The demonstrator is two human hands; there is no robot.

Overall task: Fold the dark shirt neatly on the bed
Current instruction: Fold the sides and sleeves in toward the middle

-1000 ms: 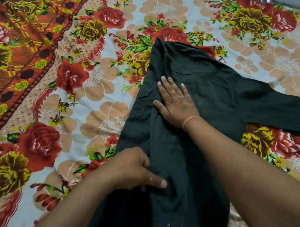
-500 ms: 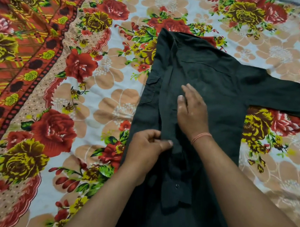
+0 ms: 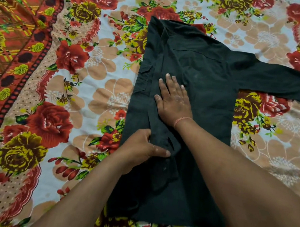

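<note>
The dark shirt (image 3: 204,78) lies spread on the flowered bedsheet (image 3: 96,93), collar at the far end. One sleeve stretches out to the right; the other is folded inward over the body. My right hand (image 3: 174,101) lies flat on the shirt's middle, fingers straight and pointing away, pressing the cloth down. My left hand (image 3: 142,147) is nearer to me and pinches a bunched fold of the shirt between thumb and fingers. My forearms hide part of the lower shirt.
The bedsheet has large red and yellow roses, with an orange patterned border (image 3: 13,54) running along the left. Bare sheet lies to the left of the shirt and beyond the collar.
My right hand slid up the shirt and flattened, fingers spreading. My left hand moved toward me along the fold while keeping its pinch. The view shifted, showing the shirt's near hem.
</note>
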